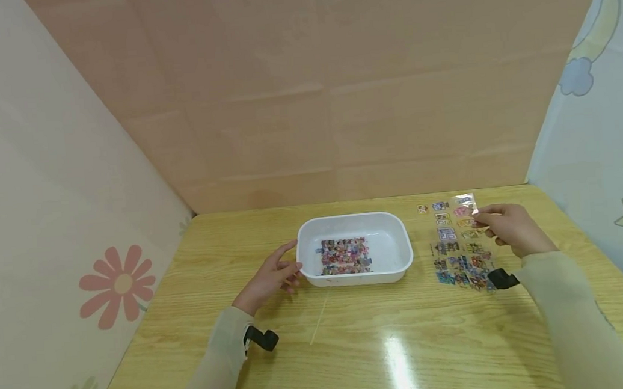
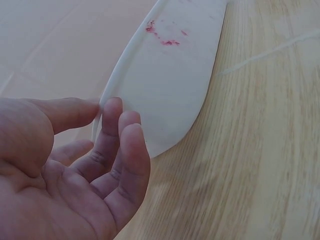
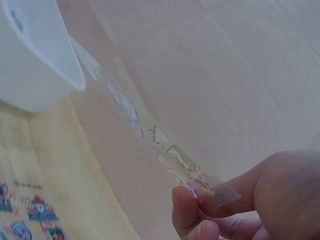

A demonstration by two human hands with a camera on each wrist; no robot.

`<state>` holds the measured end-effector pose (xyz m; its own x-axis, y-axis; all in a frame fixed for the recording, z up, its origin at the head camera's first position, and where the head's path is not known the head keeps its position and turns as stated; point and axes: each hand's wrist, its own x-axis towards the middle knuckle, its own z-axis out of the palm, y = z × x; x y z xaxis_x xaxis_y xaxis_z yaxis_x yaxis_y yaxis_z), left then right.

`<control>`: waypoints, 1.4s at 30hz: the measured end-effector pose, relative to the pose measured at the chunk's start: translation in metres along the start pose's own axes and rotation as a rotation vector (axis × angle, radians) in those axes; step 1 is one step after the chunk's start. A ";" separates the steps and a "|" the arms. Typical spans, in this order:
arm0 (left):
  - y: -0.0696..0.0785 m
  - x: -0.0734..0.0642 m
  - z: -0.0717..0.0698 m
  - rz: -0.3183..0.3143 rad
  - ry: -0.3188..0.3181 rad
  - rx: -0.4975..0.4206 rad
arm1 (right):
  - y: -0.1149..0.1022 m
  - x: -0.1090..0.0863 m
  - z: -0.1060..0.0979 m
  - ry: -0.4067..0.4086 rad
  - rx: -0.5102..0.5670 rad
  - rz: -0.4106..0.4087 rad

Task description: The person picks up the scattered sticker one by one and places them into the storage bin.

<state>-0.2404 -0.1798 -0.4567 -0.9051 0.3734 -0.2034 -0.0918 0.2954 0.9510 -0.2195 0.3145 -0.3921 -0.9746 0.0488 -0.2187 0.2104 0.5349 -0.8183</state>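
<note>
A white plastic basin (image 1: 393, 277) stands mid-table, with a sheet of small colourful pictures (image 1: 344, 256) lying on its floor, its edges knobbed like a jigsaw. My left hand (image 1: 268, 280) touches the basin's left rim. In the left wrist view the thumb meets the rim, and the other fingers (image 2: 134, 150) bend loosely beside the outer wall. To the right of the basin, my right hand (image 1: 511, 229) pinches the upper right edge of a clear sticker sheet (image 1: 447, 234) between thumb and forefinger. The right wrist view shows that part of the sheet (image 3: 170, 150) lifted and seen nearly edge-on.
Colourful stickers on clear film (image 1: 460, 271) lie low over the wooden table (image 1: 354, 342) on the right. A black wrist mount (image 1: 503, 278) sits close to them. Pinkish covering (image 1: 307, 128) backs the table, with pale printed walls at both sides.
</note>
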 end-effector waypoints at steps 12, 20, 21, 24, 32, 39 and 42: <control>0.002 -0.002 0.001 0.032 -0.008 -0.033 | -0.034 0.002 0.021 -0.065 0.043 -0.054; 0.002 -0.001 0.001 0.043 -0.014 -0.029 | -0.052 0.006 0.047 -0.111 0.045 -0.073; 0.002 -0.001 0.001 0.040 -0.015 -0.027 | -0.054 0.007 0.050 -0.118 0.046 -0.073; 0.003 -0.001 0.001 0.037 -0.014 -0.029 | -0.060 0.010 0.061 -0.126 0.055 -0.070; 0.003 0.000 0.002 0.019 0.002 -0.039 | -0.073 0.020 0.090 -0.168 0.045 -0.066; 0.000 0.000 0.001 0.030 -0.002 -0.034 | -0.087 0.030 0.118 -0.195 0.005 -0.085; 0.001 0.000 0.001 0.034 -0.009 -0.030 | -0.093 0.033 0.127 -0.216 -0.014 -0.094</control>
<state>-0.2398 -0.1786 -0.4557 -0.9043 0.3904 -0.1726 -0.0736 0.2558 0.9639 -0.2612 0.1591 -0.3903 -0.9504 -0.1826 -0.2518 0.1170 0.5402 -0.8334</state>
